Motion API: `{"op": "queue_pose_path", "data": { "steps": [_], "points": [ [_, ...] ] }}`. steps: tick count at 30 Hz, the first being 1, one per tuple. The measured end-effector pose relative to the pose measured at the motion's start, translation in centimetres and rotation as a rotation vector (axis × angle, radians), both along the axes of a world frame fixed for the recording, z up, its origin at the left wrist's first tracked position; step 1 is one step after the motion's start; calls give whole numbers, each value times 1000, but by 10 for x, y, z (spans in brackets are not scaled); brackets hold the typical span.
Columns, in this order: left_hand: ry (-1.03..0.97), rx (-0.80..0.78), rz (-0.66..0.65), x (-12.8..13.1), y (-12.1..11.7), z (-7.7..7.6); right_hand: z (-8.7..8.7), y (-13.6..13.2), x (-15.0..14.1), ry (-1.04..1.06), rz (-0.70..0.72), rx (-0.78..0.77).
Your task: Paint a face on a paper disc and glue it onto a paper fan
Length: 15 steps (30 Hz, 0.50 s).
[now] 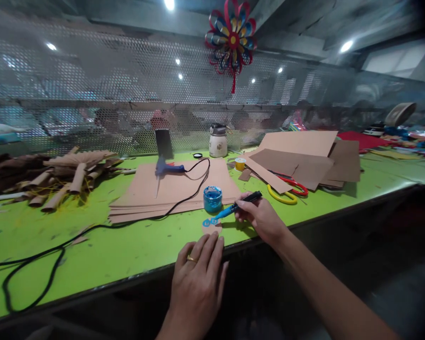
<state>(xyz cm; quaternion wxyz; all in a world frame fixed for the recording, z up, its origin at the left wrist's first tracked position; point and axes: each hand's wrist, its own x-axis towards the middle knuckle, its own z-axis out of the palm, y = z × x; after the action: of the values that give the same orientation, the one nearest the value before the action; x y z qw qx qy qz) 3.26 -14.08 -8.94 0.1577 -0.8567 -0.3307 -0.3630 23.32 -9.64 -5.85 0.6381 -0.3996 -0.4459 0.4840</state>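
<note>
My right hand (260, 217) pinches a marker pen (230, 210), black at its back end and bright blue toward the tip. Its tip meets a small piece of brown cardboard (211, 229) near the table's front edge. Wet-looking blue rings lie on that piece. My left hand (200, 274), with a ring on one finger, lies with fingers stretched out, and the fingertips rest at the cardboard's near edge. Just behind the piece stands an uncapped glass jar of blue paint (212, 200), with smears around its rim.
Behind the jar, a blue glue gun (170, 168) lies on stacked cardboard sheets (141, 198); its black cord (102, 225) runs left. Scissors (286, 191) and cut cardboard (293, 165) are at right, rolled paper tubes (78, 178) at left. A white bottle (218, 141) stands by the mesh.
</note>
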Motion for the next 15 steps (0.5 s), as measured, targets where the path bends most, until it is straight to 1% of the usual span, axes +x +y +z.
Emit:
{"op": "queue_pose_path", "data": {
  "steps": [5,9,15],
  "points": [
    [-10,-7,-2,1,0,0,-1,-4,-6,-99,-55,-7],
    [-24,1,3,2,1,-2,4,-8,-13,-170,-94,-9],
    [-42,24,0,4,2,-2,11,-10,-17,-201,-74,-4]
  ]
}}
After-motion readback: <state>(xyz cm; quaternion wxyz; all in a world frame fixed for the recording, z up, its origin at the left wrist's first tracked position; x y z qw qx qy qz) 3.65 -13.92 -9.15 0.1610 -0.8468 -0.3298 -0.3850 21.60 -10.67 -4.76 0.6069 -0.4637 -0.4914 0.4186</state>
